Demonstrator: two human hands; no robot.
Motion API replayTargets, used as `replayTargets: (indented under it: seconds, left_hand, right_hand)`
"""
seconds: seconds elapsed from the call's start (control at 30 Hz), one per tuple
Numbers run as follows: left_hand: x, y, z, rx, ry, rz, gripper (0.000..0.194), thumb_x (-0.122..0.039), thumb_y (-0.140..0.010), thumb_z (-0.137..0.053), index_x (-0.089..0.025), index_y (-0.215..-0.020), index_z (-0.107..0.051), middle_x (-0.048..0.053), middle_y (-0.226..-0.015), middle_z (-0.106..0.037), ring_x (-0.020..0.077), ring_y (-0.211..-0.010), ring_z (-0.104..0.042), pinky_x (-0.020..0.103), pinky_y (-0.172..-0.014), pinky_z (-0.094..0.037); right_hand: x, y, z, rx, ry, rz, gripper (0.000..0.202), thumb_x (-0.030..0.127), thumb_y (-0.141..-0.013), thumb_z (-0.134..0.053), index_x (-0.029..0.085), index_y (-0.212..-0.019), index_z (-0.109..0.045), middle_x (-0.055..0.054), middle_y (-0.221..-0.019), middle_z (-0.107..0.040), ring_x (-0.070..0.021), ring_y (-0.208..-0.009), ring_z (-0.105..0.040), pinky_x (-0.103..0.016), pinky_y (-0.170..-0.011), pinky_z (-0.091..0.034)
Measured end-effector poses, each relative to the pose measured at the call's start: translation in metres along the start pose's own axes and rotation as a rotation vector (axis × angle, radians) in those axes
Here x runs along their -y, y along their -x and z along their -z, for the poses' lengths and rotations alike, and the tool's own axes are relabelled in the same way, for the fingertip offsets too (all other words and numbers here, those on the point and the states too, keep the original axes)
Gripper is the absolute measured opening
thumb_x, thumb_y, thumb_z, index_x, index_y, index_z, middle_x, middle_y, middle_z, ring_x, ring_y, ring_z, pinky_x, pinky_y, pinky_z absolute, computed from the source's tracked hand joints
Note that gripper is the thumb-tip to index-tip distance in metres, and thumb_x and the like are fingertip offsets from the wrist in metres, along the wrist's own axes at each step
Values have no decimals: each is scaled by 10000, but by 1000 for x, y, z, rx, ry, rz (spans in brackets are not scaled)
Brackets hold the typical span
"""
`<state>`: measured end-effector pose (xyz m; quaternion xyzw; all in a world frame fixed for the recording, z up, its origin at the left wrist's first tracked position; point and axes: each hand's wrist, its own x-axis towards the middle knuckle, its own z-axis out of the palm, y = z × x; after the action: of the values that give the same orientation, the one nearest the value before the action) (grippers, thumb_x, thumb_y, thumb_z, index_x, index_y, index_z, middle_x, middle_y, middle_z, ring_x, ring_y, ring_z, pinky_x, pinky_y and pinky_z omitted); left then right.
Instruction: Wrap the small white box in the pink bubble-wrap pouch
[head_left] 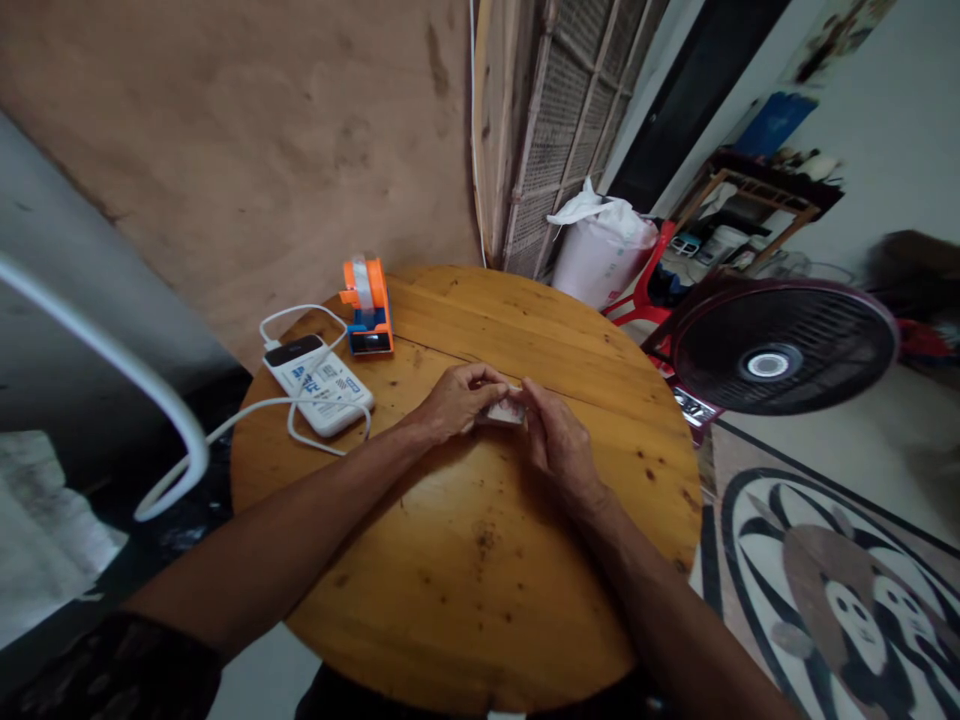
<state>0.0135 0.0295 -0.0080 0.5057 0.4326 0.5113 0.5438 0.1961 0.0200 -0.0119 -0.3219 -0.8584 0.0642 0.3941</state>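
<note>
Between my two hands, over the middle of the round wooden table (480, 620), is a small whitish rectangular block (505, 411) with faint reddish marks. It could be a stack of cards or a little box; I cannot make out which. My left hand (463, 400) grips its left end with bent fingers and the thumb on top. At the right end, the fingers of my right hand (559, 435) close on it from the side. Part of the block is covered by the fingers.
Toward the back left stands an orange and blue tape dispenser (367, 310) with a roll of clear tape. Nearer lies a white power bank (322, 395) with a looping white cable (289, 310). A fan (780, 350) stands right of the table, by a white sack (604, 250).
</note>
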Motion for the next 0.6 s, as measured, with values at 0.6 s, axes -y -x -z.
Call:
replayTargets:
  seconds: [0.6]
  left_hand:
    - [-13, 11, -6, -21, -6, 47, 184, -310, -744, -663, -146, -824, -641, 7, -729, -624, 109, -624, -547, 230, -580, -426]
  right_hand:
    - [-9, -12, 22, 319, -482, -423, 754, 290, -750, -672, 260, -1421, -330, -107, -1445, -426, -275, -1332, -400, -498, -1074, -343]
